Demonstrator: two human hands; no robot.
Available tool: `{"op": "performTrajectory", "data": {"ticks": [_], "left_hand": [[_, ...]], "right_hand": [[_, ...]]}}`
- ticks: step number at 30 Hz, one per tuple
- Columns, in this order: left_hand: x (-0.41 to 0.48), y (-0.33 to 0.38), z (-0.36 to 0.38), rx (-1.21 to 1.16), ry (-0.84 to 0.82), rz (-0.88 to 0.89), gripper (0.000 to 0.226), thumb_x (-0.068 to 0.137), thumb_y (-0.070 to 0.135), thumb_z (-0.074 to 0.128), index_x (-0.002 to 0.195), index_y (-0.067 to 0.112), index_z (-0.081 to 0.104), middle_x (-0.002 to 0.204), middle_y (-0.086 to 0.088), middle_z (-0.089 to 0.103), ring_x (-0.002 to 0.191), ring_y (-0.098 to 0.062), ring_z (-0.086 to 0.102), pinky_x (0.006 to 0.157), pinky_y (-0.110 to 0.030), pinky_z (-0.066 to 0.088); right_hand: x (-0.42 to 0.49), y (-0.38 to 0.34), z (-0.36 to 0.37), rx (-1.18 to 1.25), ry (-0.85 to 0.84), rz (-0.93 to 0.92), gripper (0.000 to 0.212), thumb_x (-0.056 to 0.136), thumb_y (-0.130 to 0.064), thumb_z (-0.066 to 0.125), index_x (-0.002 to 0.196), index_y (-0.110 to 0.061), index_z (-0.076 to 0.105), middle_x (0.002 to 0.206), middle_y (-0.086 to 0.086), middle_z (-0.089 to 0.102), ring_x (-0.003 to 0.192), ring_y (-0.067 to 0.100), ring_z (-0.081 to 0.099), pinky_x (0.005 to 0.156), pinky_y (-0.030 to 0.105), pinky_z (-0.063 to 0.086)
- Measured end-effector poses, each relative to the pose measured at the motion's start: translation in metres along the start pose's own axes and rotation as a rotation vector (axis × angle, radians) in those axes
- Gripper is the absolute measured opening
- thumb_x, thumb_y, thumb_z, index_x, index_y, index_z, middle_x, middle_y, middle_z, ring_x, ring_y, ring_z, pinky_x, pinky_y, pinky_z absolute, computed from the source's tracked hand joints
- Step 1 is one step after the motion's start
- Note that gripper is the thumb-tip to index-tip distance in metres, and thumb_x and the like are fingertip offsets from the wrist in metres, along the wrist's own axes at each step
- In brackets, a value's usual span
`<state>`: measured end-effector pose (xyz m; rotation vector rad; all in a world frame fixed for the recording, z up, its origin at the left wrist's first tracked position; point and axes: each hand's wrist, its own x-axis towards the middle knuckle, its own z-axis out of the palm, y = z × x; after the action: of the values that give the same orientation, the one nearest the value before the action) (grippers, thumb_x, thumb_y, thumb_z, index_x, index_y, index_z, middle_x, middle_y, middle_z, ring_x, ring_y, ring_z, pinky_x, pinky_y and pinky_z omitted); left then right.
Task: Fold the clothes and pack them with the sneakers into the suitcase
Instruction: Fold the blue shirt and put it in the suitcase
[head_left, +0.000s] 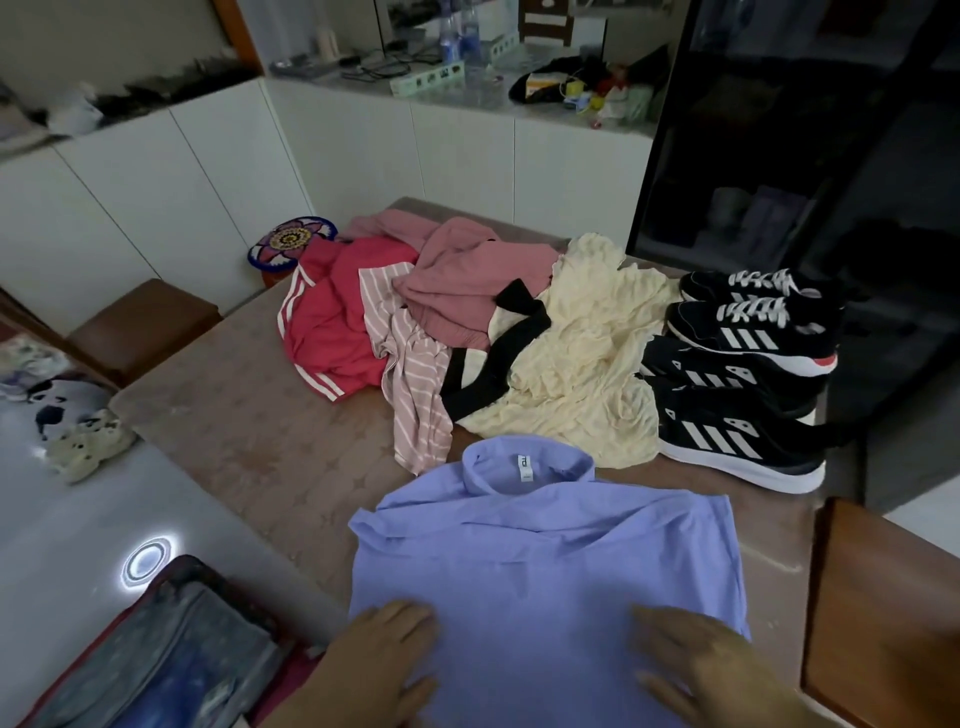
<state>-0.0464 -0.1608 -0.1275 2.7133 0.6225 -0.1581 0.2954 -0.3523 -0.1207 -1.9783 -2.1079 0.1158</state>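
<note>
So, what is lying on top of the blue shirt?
Only the left hand and right hand, resting flat on the blue shirt. The cloth under the hands is hidden.

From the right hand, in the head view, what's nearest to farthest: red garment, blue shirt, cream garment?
1. Blue shirt, directly under the right hand, at the near edge.
2. Cream garment, beyond the shirt, towards the middle.
3. Red garment, far off to the left.

Both hands (545, 670) press flat on the blue shirt (545, 561).
</note>
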Motion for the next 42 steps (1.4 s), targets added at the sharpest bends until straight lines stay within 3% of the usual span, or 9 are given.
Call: {"op": "performTrajectory", "data": {"ticks": [5,10,16,20,25,31,35,39,42], "left_hand": [[0.037,-0.018,-0.003,0.158,-0.07,-0.052,0.056,0.073,0.051,0.056,0.125,0.027,0.056,0.132,-0.001,0.057,0.122,-0.02,0.049,0.099,-0.034,0.034],[0.073,-0.042,-0.023,0.144,0.022,-0.129,0.058,0.09,0.044,0.04,0.145,0.032,0.029,0.141,0.0,0.048,0.128,-0.023,0.045,0.104,-0.04,0.029],[0.108,-0.07,-0.035,0.174,0.085,-0.433,0.064,0.096,0.053,0.01,0.136,0.022,0.046,0.139,-0.01,0.049,0.126,-0.031,0.045,0.093,-0.055,0.044],[0.115,-0.075,-0.03,0.13,0.113,-0.47,0.063,0.096,0.052,0.006,0.136,0.021,0.044,0.136,-0.009,0.052,0.123,-0.031,0.051,0.089,-0.054,0.05],[0.087,-0.072,-0.019,0.07,0.295,-0.562,0.059,0.091,0.05,0.029,0.134,0.013,0.045,0.131,-0.019,0.055,0.112,-0.04,0.058,0.091,-0.053,0.047],[0.044,-0.049,0.013,0.066,0.163,-0.335,0.061,0.094,0.06,0.024,0.139,0.025,0.043,0.149,-0.006,0.034,0.134,-0.031,0.034,0.112,-0.038,0.014],[0.016,-0.039,0.021,-0.141,0.392,-0.562,0.079,0.087,0.071,0.028,0.144,0.016,0.032,0.15,-0.019,0.03,0.135,-0.036,0.029,0.108,-0.043,0.029],[0.001,-0.013,0.027,-0.578,0.593,-0.906,0.13,0.06,0.094,0.032,0.139,-0.009,0.033,0.146,-0.031,0.026,0.133,-0.047,0.03,0.104,-0.053,0.031],[-0.003,-0.007,0.04,-0.759,0.634,-0.955,0.124,0.057,0.089,0.048,0.144,0.004,0.027,0.147,-0.021,0.029,0.134,-0.04,0.031,0.107,-0.054,0.033]], "right_hand": [[0.06,-0.007,0.033,-0.106,-0.112,-0.084,0.04,0.084,-0.056,0.046,0.111,-0.035,0.067,0.12,0.001,0.066,0.113,0.016,0.052,0.096,0.03,0.033],[0.11,0.002,0.031,-0.05,-0.107,-0.016,0.046,0.078,-0.049,0.05,0.119,-0.033,0.062,0.126,0.004,0.06,0.113,0.021,0.049,0.095,0.033,0.033],[0.143,0.022,0.033,-0.094,-0.029,0.219,0.048,0.079,-0.044,0.045,0.124,-0.031,0.057,0.135,0.011,0.053,0.115,0.028,0.053,0.088,0.04,0.045],[0.14,0.027,0.034,-0.116,-0.021,0.27,0.052,0.079,-0.039,0.043,0.13,-0.03,0.045,0.139,0.013,0.05,0.117,0.031,0.052,0.085,0.041,0.048],[0.106,0.014,0.032,-0.082,0.07,0.282,0.059,0.08,-0.036,0.044,0.138,-0.027,0.042,0.142,0.016,0.045,0.126,0.032,0.039,0.1,0.043,0.029],[0.064,-0.003,0.058,-0.028,-0.073,0.152,0.057,0.094,-0.059,0.024,0.144,-0.033,0.033,0.155,0.001,0.024,0.133,0.023,0.037,0.108,0.038,0.02],[0.069,-0.021,0.049,0.04,-0.033,0.246,0.059,0.095,-0.059,0.022,0.149,-0.037,0.016,0.147,0.006,0.041,0.129,0.025,0.039,0.109,0.032,0.015],[0.065,-0.049,0.05,0.073,-0.066,0.132,0.058,0.095,-0.058,0.022,0.149,-0.037,0.015,0.142,0.007,0.047,0.127,0.023,0.041,0.109,0.031,0.016],[0.06,-0.065,0.053,0.076,-0.081,0.061,0.064,0.092,-0.057,0.033,0.149,-0.036,0.014,0.141,0.008,0.048,0.126,0.023,0.041,0.108,0.032,0.017]]}}
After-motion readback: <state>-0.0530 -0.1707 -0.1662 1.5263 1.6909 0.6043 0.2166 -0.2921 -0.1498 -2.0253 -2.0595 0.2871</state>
